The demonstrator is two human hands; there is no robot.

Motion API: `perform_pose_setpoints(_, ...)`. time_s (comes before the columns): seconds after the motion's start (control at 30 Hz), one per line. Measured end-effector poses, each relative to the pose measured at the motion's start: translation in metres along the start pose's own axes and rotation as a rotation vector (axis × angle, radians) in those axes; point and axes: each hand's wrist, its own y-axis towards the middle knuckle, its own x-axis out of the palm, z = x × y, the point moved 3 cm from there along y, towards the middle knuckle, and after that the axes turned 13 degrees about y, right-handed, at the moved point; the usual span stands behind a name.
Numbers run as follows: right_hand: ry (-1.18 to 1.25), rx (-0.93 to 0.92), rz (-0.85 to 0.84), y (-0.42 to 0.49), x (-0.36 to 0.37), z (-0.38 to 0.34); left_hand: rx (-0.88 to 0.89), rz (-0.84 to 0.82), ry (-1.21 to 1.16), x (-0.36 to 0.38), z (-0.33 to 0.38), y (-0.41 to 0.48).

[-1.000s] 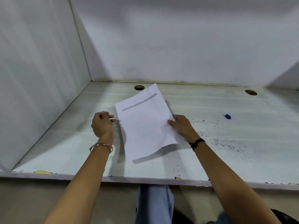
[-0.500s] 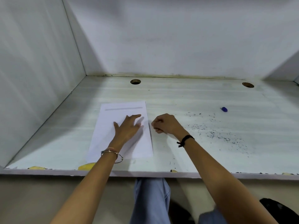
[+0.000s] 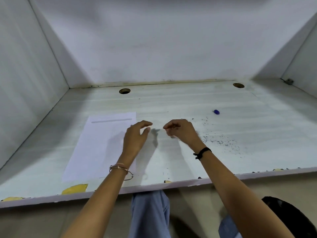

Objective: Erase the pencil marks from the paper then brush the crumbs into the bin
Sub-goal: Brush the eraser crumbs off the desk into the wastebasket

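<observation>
The paper (image 3: 103, 145) lies flat on the desk (image 3: 188, 103), to the left of both hands, with its right edge passing under the left hand (image 3: 135, 138). A grey strip (image 3: 111, 120) runs across the sheet near its far edge, beyond the left hand's fingertips. That hand is slack and holds nothing: the fingers are loosely bent and the thumb stands apart. It hovers over the sheet's right margin and throws a shadow on the desk just to its right.

The right hand (image 3: 181, 131) is close beside it, the two apart by a narrow gap. Its fingers are curled in toward the palm, and nothing can be seen in them.

Dark eraser crumbs (image 3: 221, 141) are scattered on the desk to the right of the right hand – some near its wrist, more spread farther right. A few specks lie toward the desk's front edge, between the two forearms. A small blue eraser (image 3: 216, 112) sits beyond the crumbs, to the right of the right hand and farther away, well apart from it.

The left wrist wears thin metal bangles (image 3: 120, 168) and the right a black band (image 3: 202, 152).
</observation>
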Motion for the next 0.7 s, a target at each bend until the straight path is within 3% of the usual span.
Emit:
perform_pose_setpoints(0.2,-0.062,-0.074,0.16,-0.023,-0.055,0.0,-0.027,-0.074,-0.112,0.06,0.075,0.006)
perform_pose_setpoints(0.33,-0.086,-0.076,0.344,-0.055,-0.11,0.007,0.079,-0.117,-0.193,0.101,0.129,-0.006)
perform_pose_setpoints(0.5,-0.173,-0.166,0.684,-0.126,-0.19,0.021,0.282,-0.312,-0.371,0.157,0.212,-0.045)
perform_pose_setpoints(0.7,-0.157,-0.133,1.111,-0.234,-0.273,0.065,0.485,-0.603,-0.485,0.235,0.296,-0.123)
